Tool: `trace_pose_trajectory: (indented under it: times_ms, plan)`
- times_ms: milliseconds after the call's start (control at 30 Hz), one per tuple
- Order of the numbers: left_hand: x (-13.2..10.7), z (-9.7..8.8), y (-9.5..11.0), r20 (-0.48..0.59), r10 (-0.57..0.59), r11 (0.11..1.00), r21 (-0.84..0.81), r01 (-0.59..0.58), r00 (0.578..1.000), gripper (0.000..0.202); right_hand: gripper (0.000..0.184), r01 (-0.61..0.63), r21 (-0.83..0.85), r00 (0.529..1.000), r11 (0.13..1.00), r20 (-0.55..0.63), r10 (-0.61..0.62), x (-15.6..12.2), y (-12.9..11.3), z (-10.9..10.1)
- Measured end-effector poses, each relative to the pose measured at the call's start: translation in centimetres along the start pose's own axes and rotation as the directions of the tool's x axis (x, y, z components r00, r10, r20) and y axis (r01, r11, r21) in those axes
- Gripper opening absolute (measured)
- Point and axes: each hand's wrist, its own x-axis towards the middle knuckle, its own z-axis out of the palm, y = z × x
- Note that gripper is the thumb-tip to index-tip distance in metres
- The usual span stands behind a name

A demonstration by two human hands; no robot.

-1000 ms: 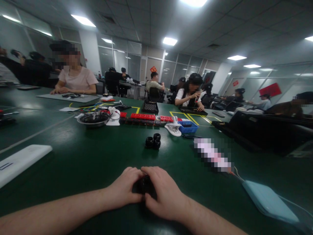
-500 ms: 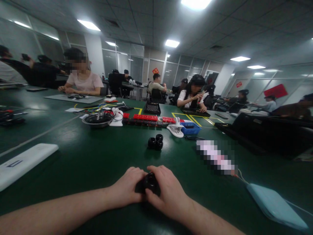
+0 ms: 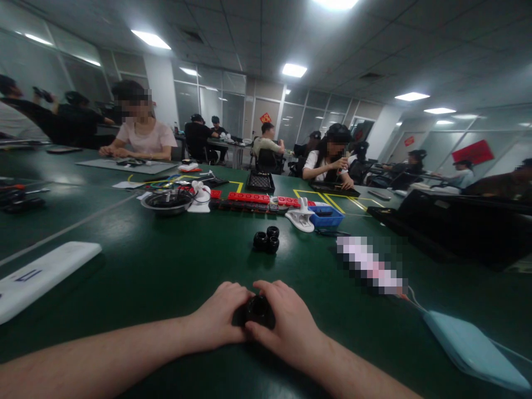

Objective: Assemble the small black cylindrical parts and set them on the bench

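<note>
Both of my hands meet low in the middle of the green table (image 3: 145, 266). My left hand (image 3: 218, 318) and my right hand (image 3: 286, 324) are closed together round a small black round part (image 3: 258, 310), which shows between the thumbs. Most of that part is hidden by my fingers. Farther out, straight ahead, three more small black round parts (image 3: 266, 240) sit in a cluster on the table, well beyond my hands.
A white flat box (image 3: 39, 277) lies at the left, a light blue pouch (image 3: 469, 346) with a cable at the right. A metal bowl (image 3: 166, 202), red strips (image 3: 249, 198), a blue tray (image 3: 324, 216) and a black case (image 3: 457, 224) stand farther back. Other people sit at tables beyond.
The black part between my hands has come more into view as my fingers shifted round it. The camera has shifted slightly; my hands stay in the same place.
</note>
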Motion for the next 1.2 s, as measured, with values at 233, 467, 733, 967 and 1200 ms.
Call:
trace_pose_trajectory:
  times_ms: [233, 467, 733, 967, 1200]
  plan:
    - [0.1, -0.2, 0.4, 0.009, -0.014, 0.999, -0.03, 0.014, 1.0, 0.02, 0.043, 0.147, 0.046, 0.986, 0.988, -0.083, -0.143, -0.2, 0.0, -0.4]
    - [-0.1, 0.3, -0.3, 0.003, 0.042, 0.999, -0.008, -0.042, 0.999, 0.038, 0.056, 0.134, 0.056, 0.989, 0.989, 0.053, -0.136, -0.1, -0.2, -0.5]
    - [0.0, -0.3, 0.2, 0.015, -0.029, 0.999, -0.038, 0.029, 0.999, 0.036, 0.045, 0.04, 0.07, 0.999, 0.997, 0.0, -0.04, 0.0, 0.0, -0.3]
    - [0.0, -0.5, 0.6, 0.03, -0.047, 0.999, -0.023, 0.048, 0.998, 0.03, 0.066, 0.121, 0.128, 0.992, 0.984, 0.006, -0.122, -0.3, 0.5, 0.2]
    - [-0.1, 0.2, -0.4, -0.017, 0.021, 0.998, -0.053, -0.022, 1.0, 0.043, 0.08, 0.008, 0.097, 1.0, 0.995, -0.002, -0.007, 0.0, 0.4, 0.2]
